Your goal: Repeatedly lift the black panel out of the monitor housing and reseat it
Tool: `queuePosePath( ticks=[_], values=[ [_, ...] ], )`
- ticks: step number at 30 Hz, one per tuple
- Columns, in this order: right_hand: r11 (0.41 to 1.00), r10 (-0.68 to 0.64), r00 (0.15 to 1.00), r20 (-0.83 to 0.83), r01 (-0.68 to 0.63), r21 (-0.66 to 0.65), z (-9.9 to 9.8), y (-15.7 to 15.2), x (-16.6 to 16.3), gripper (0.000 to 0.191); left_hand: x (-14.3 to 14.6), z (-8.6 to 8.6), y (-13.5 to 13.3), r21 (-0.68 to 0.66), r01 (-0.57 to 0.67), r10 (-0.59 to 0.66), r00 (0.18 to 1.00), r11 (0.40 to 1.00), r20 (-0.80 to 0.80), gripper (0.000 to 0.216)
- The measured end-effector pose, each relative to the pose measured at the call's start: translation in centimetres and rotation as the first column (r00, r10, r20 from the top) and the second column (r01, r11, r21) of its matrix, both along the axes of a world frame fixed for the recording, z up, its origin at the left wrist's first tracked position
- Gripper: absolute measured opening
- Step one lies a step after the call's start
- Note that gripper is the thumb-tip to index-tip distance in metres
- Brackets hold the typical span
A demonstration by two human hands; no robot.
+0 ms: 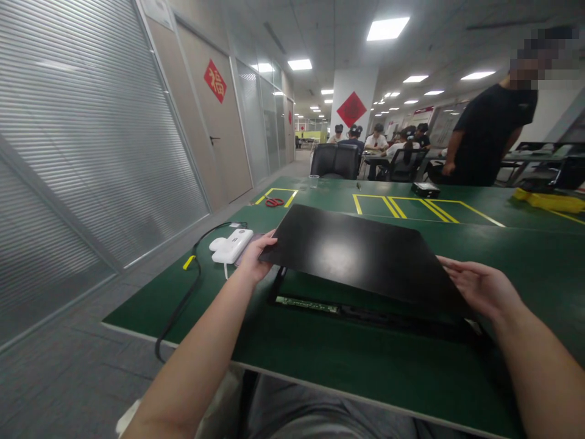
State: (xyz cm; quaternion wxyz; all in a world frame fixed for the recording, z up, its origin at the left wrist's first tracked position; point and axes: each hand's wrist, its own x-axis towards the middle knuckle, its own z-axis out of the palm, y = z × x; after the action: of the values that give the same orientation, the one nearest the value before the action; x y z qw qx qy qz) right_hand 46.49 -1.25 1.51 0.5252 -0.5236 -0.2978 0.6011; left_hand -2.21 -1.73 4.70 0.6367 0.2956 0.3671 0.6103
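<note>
Between my two hands a flat black panel (pixel 361 250), like a screen panel, is held raised and tilted over the table. My left hand (pixel 258 256) grips its left edge, thumb on top. At the right edge my right hand (pixel 484 286) supports the panel, its fingers partly hidden beneath. Under the panel lies a dark frame (pixel 275 286) with a green circuit strip (pixel 306 303) along its near side. The panel covers most of that frame.
A white power strip (pixel 232 245) with a black cable (pixel 183 299) lies left. Farther back are red scissors (pixel 274 202), a clear cup (pixel 313 180), a black box (pixel 425 189) and yellow tape outlines on the green table (pixel 183 317). A person (pixel 491 128) stands beyond, right.
</note>
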Motion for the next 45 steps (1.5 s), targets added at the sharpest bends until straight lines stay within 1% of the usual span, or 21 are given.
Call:
queuePosePath(
  ticks=[1,5,7,10,12,14,17,21,24,27,31,35,36,39,41,45],
  values=[
    [1.0,-0.002,1.0,0.025,0.002,0.023,-0.2,0.3,0.1,0.04,-0.1,0.2,-0.1,0.01,-0.009,0.009,1.0,1.0,-0.014,0.054],
    [0.999,-0.035,0.995,0.093,0.033,0.031,-1.0,1.0,0.1,0.036,-0.6,0.4,-0.1,0.031,-0.047,0.049,0.997,0.998,-0.061,0.056],
    [0.998,-0.056,0.992,0.112,0.052,0.038,-1.1,1.0,-0.1,0.036,-0.7,0.3,0.0,0.021,-0.041,0.042,0.996,0.999,-0.081,0.056],
    [0.997,-0.075,0.987,0.144,0.074,0.01,-0.9,0.7,-0.5,0.041,-0.8,0.1,0.1,-0.014,0.001,-0.003,0.993,1.0,-0.119,0.056],
    [0.997,-0.072,0.982,0.177,0.076,-0.015,-0.7,0.5,-0.8,0.046,-0.8,-0.1,0.2,-0.034,0.005,-0.01,0.989,0.999,-0.147,0.053],
    [0.997,-0.07,0.974,0.215,0.077,-0.024,-0.5,0.3,-1.1,0.049,-0.8,-0.2,0.3,-0.04,-0.013,0.006,0.985,0.999,-0.174,0.05],
    [0.994,-0.102,0.955,0.278,0.109,-0.011,-0.1,0.1,-1.5,0.053,-0.7,-0.3,0.4,-0.035,-0.038,0.03,0.979,0.999,-0.202,0.045],
    [0.988,-0.151,0.912,0.382,0.155,0.02,0.3,-0.2,-2.0,0.056,-0.5,-0.4,0.2,-0.04,-0.11,0.097,0.964,0.993,-0.247,0.039],
    [0.985,-0.157,0.893,0.422,0.172,0.002,0.6,-0.4,-2.4,0.059,-0.3,-0.7,0.2,-0.031,-0.131,0.116,0.947,0.991,-0.301,0.041],
    [0.981,-0.172,0.879,0.444,0.193,-0.002,0.3,-0.2,-2.4,0.062,-0.3,-1.3,0.5,-0.006,-0.134,0.123,0.926,0.991,-0.358,0.046],
    [0.968,-0.23,0.823,0.52,0.246,0.037,-0.5,0.2,-1.7,0.065,0.0,-2.5,0.8,0.017,-0.11,0.105,0.884,0.994,-0.456,0.048],
    [0.954,-0.277,0.744,0.608,0.289,0.08,-1.1,0.5,-0.9,0.064,0.6,-4.0,1.0,0.06,-0.053,0.078,0.815,0.997,-0.575,0.047],
    [0.951,-0.284,0.733,0.618,0.297,0.085,-1.2,0.5,-0.7,0.063,0.7,-4.4,1.0,0.082,-0.053,0.092,0.795,0.995,-0.6,0.046],
    [0.949,-0.29,0.728,0.621,0.305,0.086,-1.2,0.5,-0.5,0.061,0.9,-5.4,1.1,0.11,-0.013,0.084,0.736,0.994,-0.672,0.04],
    [0.95,-0.287,0.727,0.624,0.301,0.087,-1.2,0.5,-0.5,0.056,0.9,-5.8,1.2,0.138,-0.002,0.1,0.7,0.99,-0.707,0.035],
    [0.945,-0.304,0.706,0.64,0.307,0.111,-1.2,0.6,-0.5,0.046,0.8,-6.2,1.6,0.207,-0.038,0.183,0.638,0.978,-0.748,0.027]
  ],
)
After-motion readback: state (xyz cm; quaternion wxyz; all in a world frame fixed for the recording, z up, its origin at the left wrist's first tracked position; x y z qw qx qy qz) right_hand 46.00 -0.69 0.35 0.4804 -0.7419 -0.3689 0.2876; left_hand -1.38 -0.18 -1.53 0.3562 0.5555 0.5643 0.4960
